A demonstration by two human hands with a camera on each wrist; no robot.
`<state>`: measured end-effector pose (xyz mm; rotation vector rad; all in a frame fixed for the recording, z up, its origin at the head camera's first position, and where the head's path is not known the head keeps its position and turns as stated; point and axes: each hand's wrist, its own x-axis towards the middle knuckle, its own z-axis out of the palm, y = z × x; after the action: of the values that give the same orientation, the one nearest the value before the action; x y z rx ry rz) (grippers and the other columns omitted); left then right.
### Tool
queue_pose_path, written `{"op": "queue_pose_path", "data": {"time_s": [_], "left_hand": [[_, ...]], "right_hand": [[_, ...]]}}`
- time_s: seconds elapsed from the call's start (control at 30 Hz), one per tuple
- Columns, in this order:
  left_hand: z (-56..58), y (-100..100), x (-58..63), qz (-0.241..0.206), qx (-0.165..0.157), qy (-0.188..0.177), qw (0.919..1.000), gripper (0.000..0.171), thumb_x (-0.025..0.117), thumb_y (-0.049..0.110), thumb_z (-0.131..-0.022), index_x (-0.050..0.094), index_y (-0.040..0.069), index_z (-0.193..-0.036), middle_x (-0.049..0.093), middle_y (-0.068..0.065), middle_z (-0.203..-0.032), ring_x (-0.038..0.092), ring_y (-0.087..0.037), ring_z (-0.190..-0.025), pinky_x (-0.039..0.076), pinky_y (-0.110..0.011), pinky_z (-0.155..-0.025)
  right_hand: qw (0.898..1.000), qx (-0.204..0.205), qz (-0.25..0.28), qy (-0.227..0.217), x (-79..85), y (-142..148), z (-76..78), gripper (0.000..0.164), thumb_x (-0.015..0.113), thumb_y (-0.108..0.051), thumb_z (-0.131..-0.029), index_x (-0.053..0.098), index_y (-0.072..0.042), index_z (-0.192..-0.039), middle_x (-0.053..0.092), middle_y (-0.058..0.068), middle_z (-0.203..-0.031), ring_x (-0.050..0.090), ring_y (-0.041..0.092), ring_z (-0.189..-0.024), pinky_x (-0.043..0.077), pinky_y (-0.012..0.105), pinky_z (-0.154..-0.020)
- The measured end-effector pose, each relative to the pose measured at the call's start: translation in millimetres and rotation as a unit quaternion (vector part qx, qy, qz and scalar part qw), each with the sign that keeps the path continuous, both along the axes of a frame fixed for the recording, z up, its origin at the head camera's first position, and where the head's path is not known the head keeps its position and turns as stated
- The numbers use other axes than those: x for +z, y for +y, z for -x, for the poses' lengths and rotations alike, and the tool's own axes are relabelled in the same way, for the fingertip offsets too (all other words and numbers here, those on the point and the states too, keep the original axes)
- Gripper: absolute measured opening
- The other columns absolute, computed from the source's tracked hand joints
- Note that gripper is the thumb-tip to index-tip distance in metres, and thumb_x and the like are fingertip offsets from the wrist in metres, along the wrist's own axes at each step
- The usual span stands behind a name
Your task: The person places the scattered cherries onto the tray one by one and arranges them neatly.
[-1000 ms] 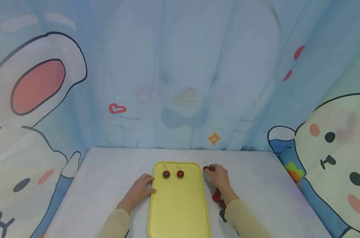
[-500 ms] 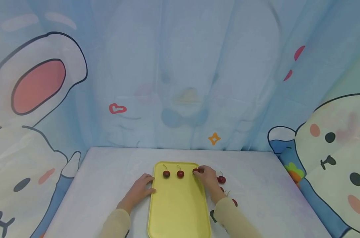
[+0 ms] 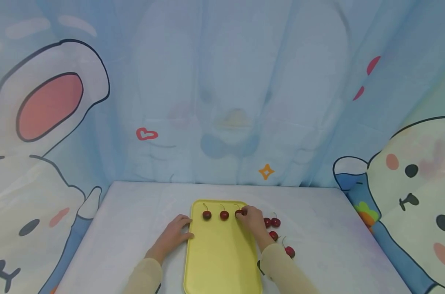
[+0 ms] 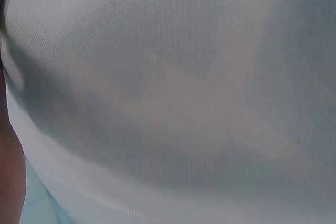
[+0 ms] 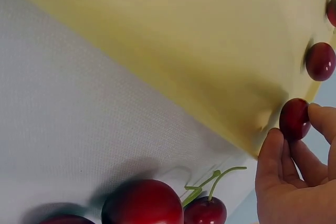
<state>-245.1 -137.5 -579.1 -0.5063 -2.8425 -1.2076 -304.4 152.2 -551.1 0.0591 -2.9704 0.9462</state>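
Note:
A yellow tray (image 3: 222,257) lies lengthwise on the table. My left hand (image 3: 170,236) touches its left rim with thumb and fingers spread; the left wrist view catches only a sliver of that hand at its edge. With thumb and fingertips, my right hand (image 3: 253,222) pinches a dark red cherry (image 5: 295,119) at the tray's far right corner. Two stemmed cherries sit left of it in a row along the far end: a middle cherry (image 3: 224,214) and a left cherry (image 3: 207,214). Whether the pinched cherry touches the tray is unclear.
Several more cherries lie on the white tablecloth (image 3: 310,228) right of the tray, among them one cherry (image 3: 290,251) with an upright stem and another cherry (image 3: 273,235) beside my right forearm. A printed blue curtain (image 3: 226,94) hangs behind the table.
My right hand has carried a cherry leftward from beside the tray to its far right corner, then shifted slightly further left. Table cherries behind the arm have come into sight. The left hand stays put.

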Motion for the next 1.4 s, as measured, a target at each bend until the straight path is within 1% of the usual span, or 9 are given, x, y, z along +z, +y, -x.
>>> {"op": "queue_pose_path", "data": {"time_s": [0.3, 0.43, 0.53, 0.67, 0.8, 1.0, 1.07, 1.2, 1.4], "left_hand": [[0.3, 0, -0.8, -0.004, -0.005, 0.004, 1.0, 0.043, 0.075, 0.017, -0.086, 0.062, -0.003, -0.122, 0.056, -0.008, -0.119, 0.056, -0.026, -0.112, 0.047, -0.046, -0.101], [0.6, 0, -1.9, -0.002, -0.005, 0.009, 0.9999, 0.043, 0.075, 0.017, -0.086, 0.062, -0.002, -0.122, 0.056, -0.008, -0.119, 0.056, -0.026, -0.112, 0.047, -0.046, -0.101], [0.6, 0, -2.2, -0.002, -0.004, 0.009, 0.9999, 0.043, 0.075, 0.018, -0.086, 0.062, -0.002, -0.122, 0.056, -0.008, -0.119, 0.056, -0.026, -0.113, 0.047, -0.045, -0.101], [0.5, 0, -2.1, -0.002, -0.003, 0.007, 1.0, 0.043, 0.075, 0.017, -0.086, 0.062, -0.002, -0.122, 0.057, -0.008, -0.119, 0.056, -0.026, -0.113, 0.046, -0.046, -0.102], [0.4, 0, -1.5, -0.003, -0.002, 0.002, 1.0, 0.043, 0.075, 0.017, -0.086, 0.061, -0.002, -0.122, 0.056, -0.008, -0.119, 0.055, -0.027, -0.114, 0.046, -0.046, -0.103], [0.2, 0, -2.1, -0.004, -0.002, 0.0, 1.0, 0.044, 0.075, 0.018, -0.086, 0.061, -0.002, -0.122, 0.056, -0.008, -0.119, 0.055, -0.027, -0.114, 0.046, -0.046, -0.103], [0.3, 0, -2.2, -0.005, -0.003, 0.001, 1.0, 0.044, 0.075, 0.018, -0.086, 0.061, -0.003, -0.122, 0.056, -0.008, -0.119, 0.055, -0.027, -0.114, 0.046, -0.046, -0.103], [0.9, 0, -2.3, -0.003, -0.002, 0.001, 1.0, 0.044, 0.076, 0.017, -0.086, 0.062, -0.003, -0.122, 0.056, -0.008, -0.119, 0.055, -0.027, -0.114, 0.046, -0.046, -0.103], [1.0, 0, -2.1, -0.001, -0.002, 0.003, 1.0, 0.044, 0.076, 0.017, -0.085, 0.062, -0.003, -0.122, 0.056, -0.009, -0.119, 0.055, -0.028, -0.114, 0.046, -0.047, -0.102]], "right_hand": [[1.0, 0.02, -0.009, 0.017, 0.9, -2, -2.6, 0.026, 0.07, -0.014, -0.089, 0.068, 0.007, -0.105, 0.069, 0.02, -0.102, 0.064, 0.035, -0.097, 0.054, 0.048, -0.087], [0.999, 0.028, -0.013, 0.035, 1.5, -1, -4.3, 0.025, 0.07, -0.015, -0.088, 0.069, 0.007, -0.101, 0.069, 0.019, -0.097, 0.064, 0.034, -0.092, 0.055, 0.045, -0.082], [0.999, 0.027, -0.017, 0.029, 2.2, -1, -4.9, 0.026, 0.071, -0.015, -0.088, 0.068, 0.007, -0.102, 0.069, 0.019, -0.097, 0.064, 0.033, -0.091, 0.056, 0.044, -0.08], [1.0, 0.014, -0.011, 0.0, 2.8, -3, -3.9, 0.027, 0.07, -0.013, -0.089, 0.068, 0.007, -0.106, 0.068, 0.02, -0.102, 0.064, 0.034, -0.096, 0.055, 0.047, -0.086], [1.0, 0.013, -0.023, -0.002, 4.8, -4, -4.2, 0.028, 0.07, -0.014, -0.089, 0.068, 0.007, -0.107, 0.068, 0.02, -0.103, 0.064, 0.034, -0.097, 0.054, 0.047, -0.087], [1.0, 0.011, -0.022, 0.009, 5.0, 0, -3.2, 0.02, 0.07, -0.016, -0.089, 0.065, 0.004, -0.086, 0.061, 0.013, -0.079, 0.054, 0.024, -0.074, 0.05, 0.038, -0.067], [1.0, 0.003, -0.013, 0.004, 4.3, 4, -3.1, 0.021, 0.069, -0.016, -0.089, 0.066, 0.005, -0.092, 0.063, 0.014, -0.083, 0.056, 0.025, -0.077, 0.051, 0.038, -0.07], [1.0, -0.016, 0.018, 0.005, 5.0, 15, -7.2, 0.035, 0.068, -0.015, -0.09, 0.066, 0.005, -0.118, 0.067, 0.019, -0.11, 0.063, 0.032, -0.102, 0.054, 0.045, -0.09], [0.999, -0.017, 0.039, 0.03, 9.6, 36, -22.1, 0.044, 0.07, -0.02, -0.09, 0.06, 0.006, -0.124, 0.063, 0.022, -0.117, 0.062, 0.036, -0.106, 0.052, 0.049, -0.093]]}}
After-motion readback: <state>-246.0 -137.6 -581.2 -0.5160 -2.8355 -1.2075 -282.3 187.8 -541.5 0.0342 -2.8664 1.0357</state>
